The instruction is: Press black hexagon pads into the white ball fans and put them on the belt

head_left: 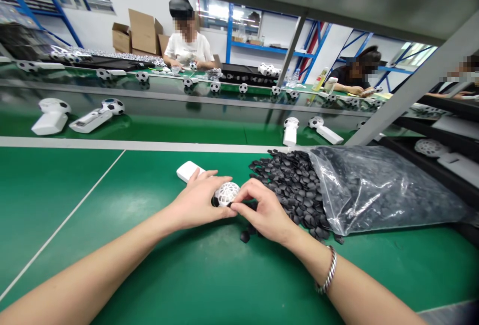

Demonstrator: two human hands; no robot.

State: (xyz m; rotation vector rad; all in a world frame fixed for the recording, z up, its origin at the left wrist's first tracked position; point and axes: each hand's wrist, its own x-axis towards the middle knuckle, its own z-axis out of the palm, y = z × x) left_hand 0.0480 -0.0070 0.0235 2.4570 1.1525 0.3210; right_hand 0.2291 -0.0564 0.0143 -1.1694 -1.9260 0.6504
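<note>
The white lattice ball [228,193] lies between the person's two hands, its long axis slanting to the far left along its smooth, round-cornered white handle [188,171]. The left hand [204,198], on the handle side, curls around the ball, thumb along the near side. The right hand [267,210] meets the ball's right edge, thumb and forefinger drawn nearly together; whether a black piece sits between them cannot be told. Right of the ball spreads a heap of matte, flat, angular black pieces [295,180]; farther right of it is a glossy, crinkled clear plastic bag [385,190] with dark contents. One loose black piece [244,237] lies nearer the person than the ball, on the faintly shiny green tabletop [209,275].
</note>
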